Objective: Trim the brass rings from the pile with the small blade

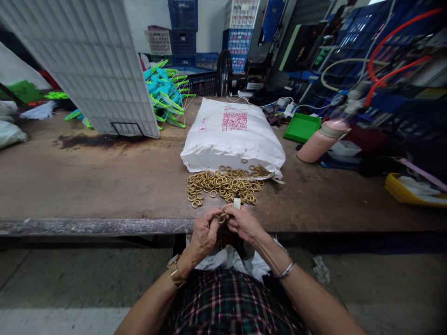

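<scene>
Working from the head view, the person's 2 hands meet just above the table's near edge. The left hand pinches a brass-coloured ring between bent fingers. The right hand brings its curled fingertips to the same ring from the other side; whether it grips the ring itself, I cannot tell. A pale, black-tipped object stands just beyond the right fingers, too small to identify. A gold-coloured band circles the left wrist, a silvery bangle the right.

Directly past the hands, a loose pile of similar rings lies on the table, against the near edge of a white bag printed with a red square code. Right of the bag sit a green tray and a tilted pink bottle. Left of it, a white ribbed panel stands before turquoise and lime pieces.
</scene>
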A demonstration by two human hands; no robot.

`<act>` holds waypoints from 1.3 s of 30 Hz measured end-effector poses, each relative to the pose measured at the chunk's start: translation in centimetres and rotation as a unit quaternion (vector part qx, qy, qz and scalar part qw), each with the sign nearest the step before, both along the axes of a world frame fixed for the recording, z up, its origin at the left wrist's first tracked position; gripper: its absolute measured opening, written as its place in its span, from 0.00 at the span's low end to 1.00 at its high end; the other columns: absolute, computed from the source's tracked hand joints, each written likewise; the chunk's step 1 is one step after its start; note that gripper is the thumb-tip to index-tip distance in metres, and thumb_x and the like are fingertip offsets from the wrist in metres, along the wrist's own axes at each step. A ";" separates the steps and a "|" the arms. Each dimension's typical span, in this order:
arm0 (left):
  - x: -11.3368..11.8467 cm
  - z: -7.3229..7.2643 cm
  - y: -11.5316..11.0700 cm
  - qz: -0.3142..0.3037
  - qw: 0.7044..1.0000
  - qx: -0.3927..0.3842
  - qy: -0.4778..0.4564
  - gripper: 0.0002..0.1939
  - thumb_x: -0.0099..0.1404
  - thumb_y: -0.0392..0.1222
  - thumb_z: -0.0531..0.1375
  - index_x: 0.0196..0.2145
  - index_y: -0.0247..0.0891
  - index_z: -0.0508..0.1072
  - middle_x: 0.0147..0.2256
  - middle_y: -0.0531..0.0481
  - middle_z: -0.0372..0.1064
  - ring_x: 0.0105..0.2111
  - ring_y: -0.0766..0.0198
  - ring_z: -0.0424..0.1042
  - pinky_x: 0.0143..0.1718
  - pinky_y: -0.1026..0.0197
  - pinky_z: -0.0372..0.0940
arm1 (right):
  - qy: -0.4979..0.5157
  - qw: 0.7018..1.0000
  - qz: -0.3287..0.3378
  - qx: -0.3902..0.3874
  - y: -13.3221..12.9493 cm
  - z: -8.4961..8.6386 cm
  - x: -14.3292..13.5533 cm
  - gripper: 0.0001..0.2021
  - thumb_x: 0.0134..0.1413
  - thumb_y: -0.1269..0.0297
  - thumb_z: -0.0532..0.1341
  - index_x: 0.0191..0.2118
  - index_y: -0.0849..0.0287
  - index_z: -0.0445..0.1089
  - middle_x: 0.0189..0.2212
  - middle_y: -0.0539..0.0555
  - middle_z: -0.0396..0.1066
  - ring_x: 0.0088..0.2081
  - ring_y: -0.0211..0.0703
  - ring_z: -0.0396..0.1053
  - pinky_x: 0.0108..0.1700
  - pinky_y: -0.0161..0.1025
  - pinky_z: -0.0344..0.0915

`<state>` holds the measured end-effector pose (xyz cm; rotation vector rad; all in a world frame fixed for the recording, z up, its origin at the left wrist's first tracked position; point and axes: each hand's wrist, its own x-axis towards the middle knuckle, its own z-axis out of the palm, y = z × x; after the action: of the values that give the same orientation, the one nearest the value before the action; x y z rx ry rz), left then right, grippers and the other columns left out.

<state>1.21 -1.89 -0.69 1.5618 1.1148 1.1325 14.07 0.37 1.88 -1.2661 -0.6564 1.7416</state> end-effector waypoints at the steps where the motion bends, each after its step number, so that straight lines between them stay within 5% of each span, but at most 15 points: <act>1: -0.1 -0.1 0.0 -0.007 1.000 0.004 0.001 0.13 0.62 0.37 0.49 0.40 0.39 0.70 0.38 0.47 0.71 0.38 0.63 0.68 0.41 0.62 0.60 | 0.003 1.000 0.000 -0.002 0.0 0.0 0.0 0.07 0.34 0.66 0.60 0.25 0.61 0.64 0.10 0.39 0.54 0.10 0.24 0.42 0.11 0.26 0.40; 13: 0.1 1.1 0.1 -0.023 0.984 -0.144 -0.099 0.11 0.59 0.47 0.55 0.34 0.36 0.66 0.22 0.56 0.63 0.19 0.72 0.56 0.21 0.68 0.54 | 0.033 0.998 0.009 -0.049 0.1 0.1 -0.5 0.06 0.33 0.68 0.60 0.22 0.62 0.63 0.11 0.40 0.55 0.10 0.22 0.43 0.12 0.26 0.39; 23: -0.2 0.8 0.2 -0.017 0.959 -0.233 -0.161 0.17 0.56 0.54 0.56 0.31 0.36 0.62 0.18 0.59 0.57 0.14 0.76 0.54 0.15 0.71 0.49 | -0.092 0.993 0.048 0.056 -0.8 -0.1 -1.4 0.12 0.41 0.56 0.58 0.22 0.57 0.57 0.11 0.38 0.49 0.11 0.26 0.42 0.12 0.28 0.40; 32: -0.9 0.9 0.3 -0.061 0.947 -0.271 -0.160 0.17 0.57 0.55 0.54 0.31 0.37 0.61 0.21 0.57 0.61 0.14 0.76 0.55 0.13 0.72 0.49 | -0.288 0.944 0.054 0.150 -0.4 -0.1 -1.2 0.09 0.42 0.59 0.55 0.21 0.60 0.63 0.15 0.45 0.60 0.19 0.31 0.55 0.22 0.31 0.52; 39: -1.3 0.9 0.5 -0.072 0.940 -0.295 -0.157 0.16 0.56 0.54 0.55 0.29 0.37 0.60 0.20 0.58 0.60 0.13 0.77 0.54 0.13 0.73 0.48 | -0.389 0.892 0.082 0.214 -0.4 -0.5 -0.9 0.10 0.45 0.59 0.53 0.23 0.60 0.64 0.18 0.46 0.61 0.23 0.34 0.57 0.27 0.32 0.53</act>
<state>-0.06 -1.42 0.16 0.9384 0.9829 0.8082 13.14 0.01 1.35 -1.5956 -1.5506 1.0561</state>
